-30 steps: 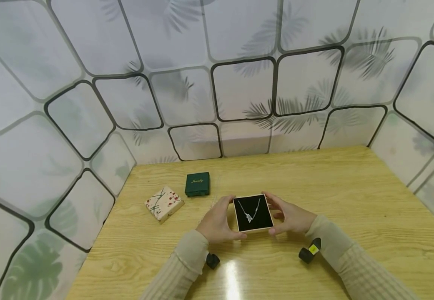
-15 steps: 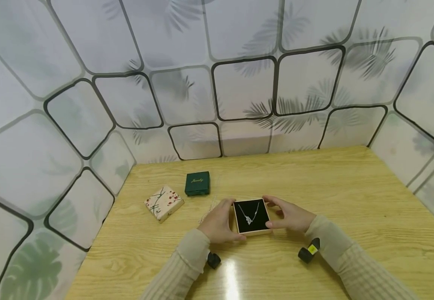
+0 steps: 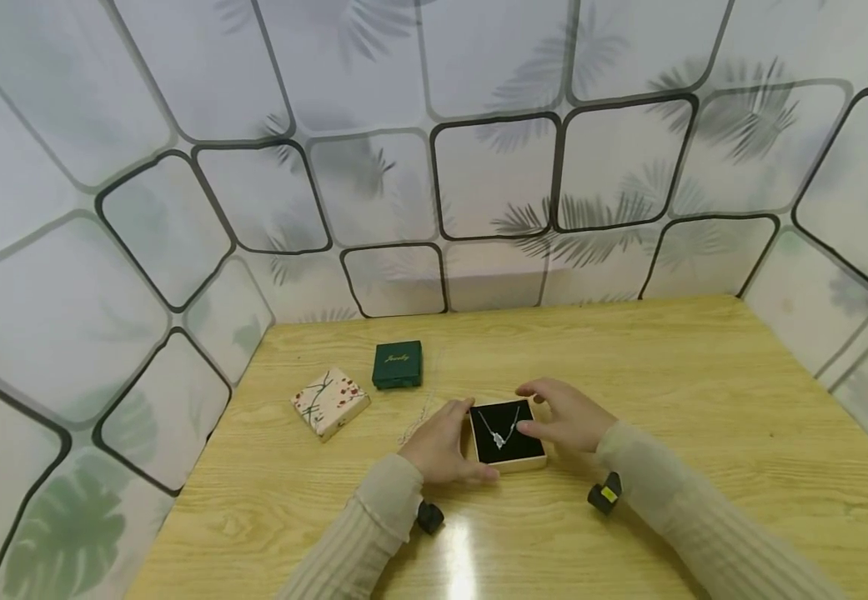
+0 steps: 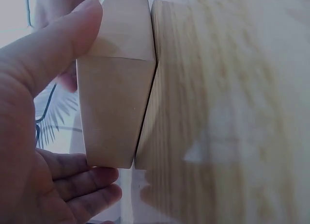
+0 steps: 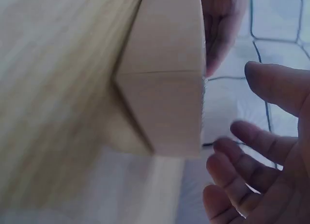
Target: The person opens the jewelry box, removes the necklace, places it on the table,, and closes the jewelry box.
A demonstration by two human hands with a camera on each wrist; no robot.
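Note:
An open cream box [image 3: 519, 465] with a black insert sits on the table, and a silver necklace [image 3: 499, 439] with a pendant lies on the insert. My left hand [image 3: 441, 446] holds the box at its left side; in the left wrist view the thumb lies along one face of the box [image 4: 114, 107] and fingers touch its far edge. Over the box's right part hovers my right hand [image 3: 569, 417], thumb and fingers spread apart. The right wrist view shows that hand [image 5: 266, 151] off the box [image 5: 164, 107], with nothing between its fingers.
A cream box with a red blossom print [image 3: 330, 403] lies at the left of the wooden table [image 3: 704, 400]. Beside it stands a dark green box with gold lettering [image 3: 398, 365]. A thin chain [image 3: 422, 417] lies behind my left hand. A patterned wall covering [image 3: 494, 183] rises behind the table.
The box was lowered and now lies flat on the table. My right hand has let go of its right side and moved up and left over the box. The left hand keeps its place.

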